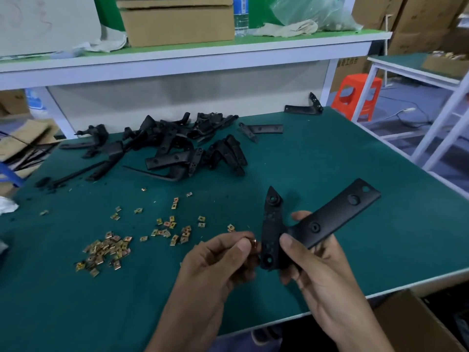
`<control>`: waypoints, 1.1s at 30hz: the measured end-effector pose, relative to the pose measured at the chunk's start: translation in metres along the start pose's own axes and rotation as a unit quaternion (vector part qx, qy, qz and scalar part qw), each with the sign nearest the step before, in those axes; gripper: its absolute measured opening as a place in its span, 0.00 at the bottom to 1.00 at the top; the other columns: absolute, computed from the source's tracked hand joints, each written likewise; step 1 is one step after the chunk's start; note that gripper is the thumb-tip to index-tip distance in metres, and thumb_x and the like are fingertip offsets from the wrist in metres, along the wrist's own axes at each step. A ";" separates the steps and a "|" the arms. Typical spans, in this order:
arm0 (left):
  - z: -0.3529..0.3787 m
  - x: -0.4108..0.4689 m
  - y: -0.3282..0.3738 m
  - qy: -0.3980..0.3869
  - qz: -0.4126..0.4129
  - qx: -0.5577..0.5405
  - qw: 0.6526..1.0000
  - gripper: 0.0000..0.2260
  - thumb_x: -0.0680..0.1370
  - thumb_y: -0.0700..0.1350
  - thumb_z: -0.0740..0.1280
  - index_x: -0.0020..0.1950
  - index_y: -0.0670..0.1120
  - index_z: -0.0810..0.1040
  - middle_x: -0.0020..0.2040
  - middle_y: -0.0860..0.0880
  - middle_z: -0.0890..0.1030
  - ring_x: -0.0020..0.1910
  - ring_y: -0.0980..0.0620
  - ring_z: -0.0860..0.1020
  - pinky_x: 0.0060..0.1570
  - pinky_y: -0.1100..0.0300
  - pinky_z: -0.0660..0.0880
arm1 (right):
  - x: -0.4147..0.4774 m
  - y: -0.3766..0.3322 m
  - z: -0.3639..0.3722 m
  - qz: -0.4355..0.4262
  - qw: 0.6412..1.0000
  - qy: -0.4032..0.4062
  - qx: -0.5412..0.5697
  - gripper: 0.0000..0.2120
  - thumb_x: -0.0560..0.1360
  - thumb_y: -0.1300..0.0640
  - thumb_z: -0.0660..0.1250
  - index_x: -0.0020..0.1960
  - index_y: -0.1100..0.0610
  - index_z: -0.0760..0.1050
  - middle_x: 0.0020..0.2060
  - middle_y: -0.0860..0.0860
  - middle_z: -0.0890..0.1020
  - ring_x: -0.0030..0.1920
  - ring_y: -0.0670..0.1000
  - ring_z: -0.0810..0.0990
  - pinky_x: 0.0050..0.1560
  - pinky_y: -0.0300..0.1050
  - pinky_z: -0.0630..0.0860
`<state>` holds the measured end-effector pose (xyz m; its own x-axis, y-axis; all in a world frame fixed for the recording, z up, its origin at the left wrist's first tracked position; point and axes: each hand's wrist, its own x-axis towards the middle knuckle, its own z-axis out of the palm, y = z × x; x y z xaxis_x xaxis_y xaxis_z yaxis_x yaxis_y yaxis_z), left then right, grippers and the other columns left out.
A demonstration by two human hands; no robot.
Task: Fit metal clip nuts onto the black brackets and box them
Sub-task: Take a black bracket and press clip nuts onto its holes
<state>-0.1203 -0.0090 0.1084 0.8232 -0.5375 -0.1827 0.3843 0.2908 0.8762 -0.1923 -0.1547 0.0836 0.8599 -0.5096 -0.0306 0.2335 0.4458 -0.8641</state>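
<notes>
Bracket gripped in R hand, clip nut pinched in L

Most of view: bench [330, 153] w/ dark green mat, white edging along near and R sides. Above far edge: white shelf [177, 59] w/ green top, carrying cardboard box [177, 24], clear plastic bag [317, 11], pale cloth [286, 27], water bottle [241, 16]. Bottom R, below bench edge: brown carton [416, 323], contents not made out. On floor beyond far R corner: orange stool [355, 95].

Far-centre of mat: pile of black brackets [177, 146], tangled, spread from L to centre. Two more lying apart to its R: flat bracket [264, 128] near pile, angled bracket [297, 109] at far R corner by shelf leg.

Near-R, raised over bench: R hand [324, 275], clamped on held bracket [330, 219]. Thumb across front at the bend, fingers curled behind. Long arm of it pointing up and R, holes along its length. Short arm running up-down, pointed end up, rounded end w/ hole down, next to L hand.

Just L of that: L hand [215, 265], thumb and fingers closed in a pinch on single clip nut [253, 242], brass-coloured, mostly hidden by thumb. Nut just beside lower end of short arm; touching or not, cannot tell.

On mat L of hands: loose clip nuts [106, 250], dense heap near-L, thinner scatter toward centre, a few up near pile.
</notes>
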 end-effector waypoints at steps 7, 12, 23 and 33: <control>0.005 -0.008 -0.003 0.026 -0.029 0.018 0.999 0.12 0.66 0.47 0.72 0.45 0.44 0.88 0.40 0.45 0.85 0.36 0.54 0.81 0.32 0.64 0.72 | -0.005 -0.008 0.003 -0.017 0.999 -0.023 -0.034 0.32 0.54 0.45 0.88 0.54 0.48 0.80 0.37 0.54 0.81 0.33 0.50 0.81 0.25 0.44 0.73; 0.004 -0.010 -0.011 0.019 -0.053 0.017 0.998 0.17 0.64 0.51 0.74 0.49 0.45 0.87 0.43 0.45 0.85 0.41 0.54 0.79 0.34 0.64 0.69 | -0.007 -0.006 0.002 -0.031 0.998 -0.017 -0.054 0.29 0.53 0.43 0.88 0.50 0.45 0.81 0.37 0.53 0.81 0.34 0.51 0.80 0.25 0.43 0.73; -0.007 -0.003 -0.036 -0.010 -0.073 0.122 0.990 0.10 0.73 0.55 0.74 0.49 0.51 0.87 0.44 0.52 0.86 0.41 0.60 0.80 0.36 0.66 0.73 | -0.005 0.013 -0.007 -0.031 0.987 0.008 -0.158 0.22 0.62 0.47 0.85 0.50 0.40 0.78 0.35 0.50 0.82 0.30 0.51 0.80 0.28 0.43 0.77; -0.054 0.116 -0.050 0.083 0.118 0.643 0.752 0.14 0.83 0.48 0.63 0.68 0.48 0.78 0.59 0.47 0.80 0.60 0.48 0.76 0.58 0.56 0.73 | 0.006 0.030 -0.033 0.023 0.994 0.085 -0.064 0.31 0.60 0.52 0.78 0.60 0.54 0.73 0.37 0.53 0.81 0.33 0.51 0.82 0.24 0.42 0.73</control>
<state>-0.0216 -0.0430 0.0190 0.8873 -0.4531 0.0863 -0.4143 -0.7007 0.5808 -0.1951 -0.1695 0.0411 0.7765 -0.6127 -0.1469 0.1259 0.3793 -0.9167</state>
